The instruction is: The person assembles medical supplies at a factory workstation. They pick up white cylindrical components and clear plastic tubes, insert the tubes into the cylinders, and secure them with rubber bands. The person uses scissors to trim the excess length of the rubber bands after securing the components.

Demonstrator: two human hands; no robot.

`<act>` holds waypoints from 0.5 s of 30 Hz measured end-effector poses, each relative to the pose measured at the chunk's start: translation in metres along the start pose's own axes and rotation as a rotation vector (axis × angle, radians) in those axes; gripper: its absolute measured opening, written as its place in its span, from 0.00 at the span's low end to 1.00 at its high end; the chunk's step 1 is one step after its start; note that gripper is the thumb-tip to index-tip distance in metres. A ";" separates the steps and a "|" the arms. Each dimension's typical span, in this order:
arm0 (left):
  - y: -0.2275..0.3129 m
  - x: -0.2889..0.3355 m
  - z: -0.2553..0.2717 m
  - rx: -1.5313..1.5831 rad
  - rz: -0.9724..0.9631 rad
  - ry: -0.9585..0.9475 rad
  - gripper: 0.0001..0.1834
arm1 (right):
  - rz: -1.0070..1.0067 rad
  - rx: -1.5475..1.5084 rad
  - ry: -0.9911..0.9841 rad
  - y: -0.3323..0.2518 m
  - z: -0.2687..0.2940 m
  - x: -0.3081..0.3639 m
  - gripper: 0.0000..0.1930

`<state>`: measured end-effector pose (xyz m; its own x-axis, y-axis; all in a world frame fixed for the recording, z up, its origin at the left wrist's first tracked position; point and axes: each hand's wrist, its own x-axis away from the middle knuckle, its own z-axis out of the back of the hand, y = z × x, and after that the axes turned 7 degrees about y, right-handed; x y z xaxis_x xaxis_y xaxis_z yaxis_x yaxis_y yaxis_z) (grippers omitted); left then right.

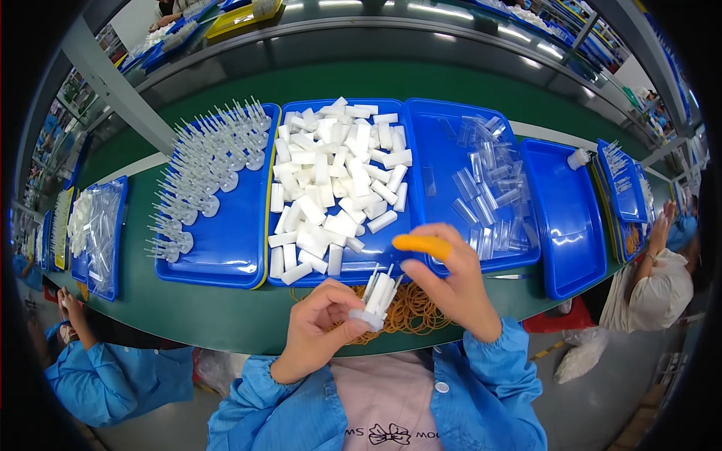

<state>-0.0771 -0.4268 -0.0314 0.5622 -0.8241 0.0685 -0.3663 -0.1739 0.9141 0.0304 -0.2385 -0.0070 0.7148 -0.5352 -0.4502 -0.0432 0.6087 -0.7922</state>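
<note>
My left hand (317, 325) is closed on the round translucent base of a pronged plastic holder (367, 319), just above the table's near edge. A white block (380, 292) stands between the holder's upright prongs. Up and to the right, my right hand (460, 289) has its thumb and forefinger apart, with nothing visible between them. An orange finger cot (423, 245) covers that forefinger. Beneath both hands lies a pile of tan rubber bands (421, 310), partly hidden by the holder and my fingers.
Blue trays line the green table (248, 319): pronged holders (207, 169) at left, white blocks (331, 180) in the middle, clear plastic sleeves (489, 199) to the right. A nearly bare blue tray (568, 225) stands farther right. Co-workers in blue sleeves (101, 372) sit on either side.
</note>
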 end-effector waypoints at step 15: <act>0.004 0.004 0.010 -0.252 -0.223 0.146 0.11 | -0.262 0.058 -0.234 0.036 -0.020 -0.023 0.08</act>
<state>-0.0838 -0.4361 -0.0319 0.7145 -0.6919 -0.1043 -0.0387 -0.1879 0.9814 -0.0010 -0.2159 -0.0335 0.8371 -0.5331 -0.1225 0.1981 0.5043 -0.8405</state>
